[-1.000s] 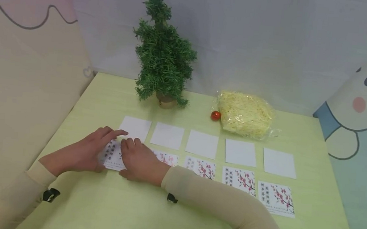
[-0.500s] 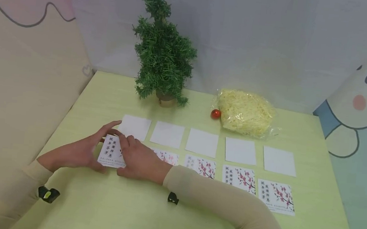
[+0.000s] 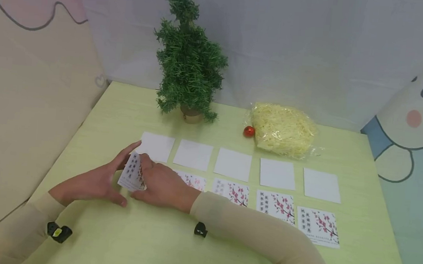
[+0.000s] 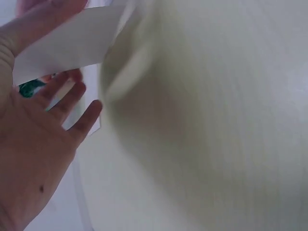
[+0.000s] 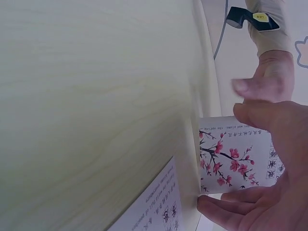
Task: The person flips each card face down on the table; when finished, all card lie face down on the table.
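Note:
My right hand grips a small printed card between thumb and fingers by opposite edges. The card is tilted up off the table, showing pink blossoms and dark characters; its plain back faces the left wrist view. Just left of the card is my left hand, its thumb and fingers spread wide around the card's side, holding nothing. In the left wrist view the left hand's fingers are extended below the card. Part of the card is hidden behind the right hand.
Several matching blossom cards lie to the right in a row. Behind them runs a row of blank white cards. Farther back stand a small artificial tree, a red ball and a clear bag of yellow shreds.
The printed card has gone from lying flat to tilting up in the right hand. My left hand has drawn back from its left side and spread its fingers.

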`<action>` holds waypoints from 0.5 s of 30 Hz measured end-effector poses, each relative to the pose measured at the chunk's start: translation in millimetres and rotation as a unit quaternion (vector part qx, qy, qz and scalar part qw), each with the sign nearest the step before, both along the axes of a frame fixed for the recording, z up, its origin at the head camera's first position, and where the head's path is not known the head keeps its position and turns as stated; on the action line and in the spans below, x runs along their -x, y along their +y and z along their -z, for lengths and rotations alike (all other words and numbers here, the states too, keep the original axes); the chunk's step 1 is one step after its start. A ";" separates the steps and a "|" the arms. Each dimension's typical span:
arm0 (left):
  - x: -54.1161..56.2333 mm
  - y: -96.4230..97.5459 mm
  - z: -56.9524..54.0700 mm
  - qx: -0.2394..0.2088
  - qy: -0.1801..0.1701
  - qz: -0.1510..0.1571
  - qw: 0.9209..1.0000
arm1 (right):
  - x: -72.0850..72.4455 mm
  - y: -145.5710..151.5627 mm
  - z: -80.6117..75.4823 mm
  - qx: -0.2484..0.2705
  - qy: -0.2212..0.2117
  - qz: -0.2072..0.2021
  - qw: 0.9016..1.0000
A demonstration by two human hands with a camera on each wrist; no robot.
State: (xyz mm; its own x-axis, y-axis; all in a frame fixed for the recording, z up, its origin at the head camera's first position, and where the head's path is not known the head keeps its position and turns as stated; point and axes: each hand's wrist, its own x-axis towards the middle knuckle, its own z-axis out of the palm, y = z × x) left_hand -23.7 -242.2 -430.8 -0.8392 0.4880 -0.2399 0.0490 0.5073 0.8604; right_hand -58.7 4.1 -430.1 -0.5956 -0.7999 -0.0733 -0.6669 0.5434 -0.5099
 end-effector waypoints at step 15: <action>-7.3 9.5 12.0 0.060 0.102 -0.036 0.992 | -2.2 3.5 0.6 0.025 -0.022 0.025 0.999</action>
